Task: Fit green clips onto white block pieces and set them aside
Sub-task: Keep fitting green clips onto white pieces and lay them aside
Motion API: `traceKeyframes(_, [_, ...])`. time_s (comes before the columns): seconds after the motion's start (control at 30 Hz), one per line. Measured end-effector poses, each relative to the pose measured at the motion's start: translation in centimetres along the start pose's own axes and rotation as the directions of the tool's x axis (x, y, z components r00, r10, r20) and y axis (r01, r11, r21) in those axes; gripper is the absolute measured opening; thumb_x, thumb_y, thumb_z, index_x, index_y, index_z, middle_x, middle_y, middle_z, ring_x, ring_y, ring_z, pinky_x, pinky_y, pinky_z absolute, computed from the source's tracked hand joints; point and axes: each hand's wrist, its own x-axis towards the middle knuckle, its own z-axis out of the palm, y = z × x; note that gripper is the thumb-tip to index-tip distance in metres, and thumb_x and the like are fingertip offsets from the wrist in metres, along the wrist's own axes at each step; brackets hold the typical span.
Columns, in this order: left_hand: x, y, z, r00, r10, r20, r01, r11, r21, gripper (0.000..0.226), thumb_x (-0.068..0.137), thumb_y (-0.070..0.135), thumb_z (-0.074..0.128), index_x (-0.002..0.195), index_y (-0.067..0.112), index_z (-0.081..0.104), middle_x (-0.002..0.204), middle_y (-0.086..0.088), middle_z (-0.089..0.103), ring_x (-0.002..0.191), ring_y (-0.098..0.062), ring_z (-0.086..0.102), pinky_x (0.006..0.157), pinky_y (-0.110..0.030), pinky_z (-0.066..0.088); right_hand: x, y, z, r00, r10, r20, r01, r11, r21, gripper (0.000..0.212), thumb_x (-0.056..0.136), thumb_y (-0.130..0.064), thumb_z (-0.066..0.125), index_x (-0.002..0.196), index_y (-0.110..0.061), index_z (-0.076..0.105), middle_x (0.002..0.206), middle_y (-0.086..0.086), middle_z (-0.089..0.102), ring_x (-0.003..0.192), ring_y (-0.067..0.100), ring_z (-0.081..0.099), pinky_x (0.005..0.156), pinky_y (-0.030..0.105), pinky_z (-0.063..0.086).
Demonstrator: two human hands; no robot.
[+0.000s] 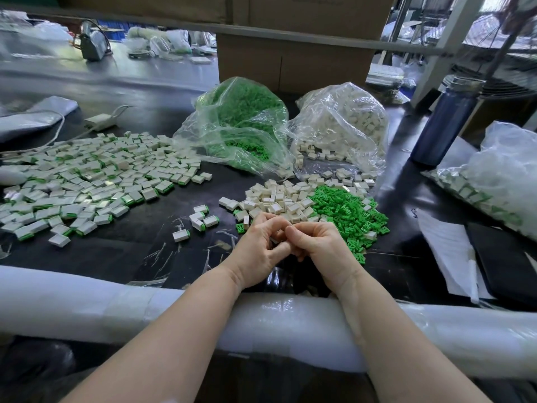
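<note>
While between left hand and right hand, block axis indiscernible

A factory assembly bench here: bulk bags of green clips and white blocks, finished pieces heaped loose, cartons stacked behind
</note>
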Motion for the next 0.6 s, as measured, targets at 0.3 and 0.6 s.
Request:
traceKeyframes(0.3, [-0.01,0.01,0.04,1.000,0.003,0.003,-0.003,1.000,-0.002,0.017,0.084,-0.002,0.059,0.083,0.016,0.057,0.104,-0.009,0.041,0.080,-0.006,0.044,0.076,-0.005,0.035,-0.02,0.08,-0.13,1.000,-0.004,0.013,0.004,1.000,0.021,0.018,0.087,-0.007,0.059,0.082,0.006,0.069,0.059,0.007,0.052,0.047,0.005,0.041,0.046,0.015,0.035])
traceKeyframes(0.6, [0.00,0.02,0.03,1.000,0.001,0.005,-0.001,1.000,-0.001,0.017,0.084,-0.003,0.058,0.084,0.014,0.057,0.103,-0.009,0.041,0.081,-0.007,0.044,0.076,-0.004,0.035,-0.05,-0.05,-0.14,1.000,0.010,0.013,-0.010,1.000,0.011,0.022,0.088,-0.008,0.058,0.088,0.012,0.067,0.067,0.011,0.054,0.052,0.010,0.041,0.047,0.016,0.035])
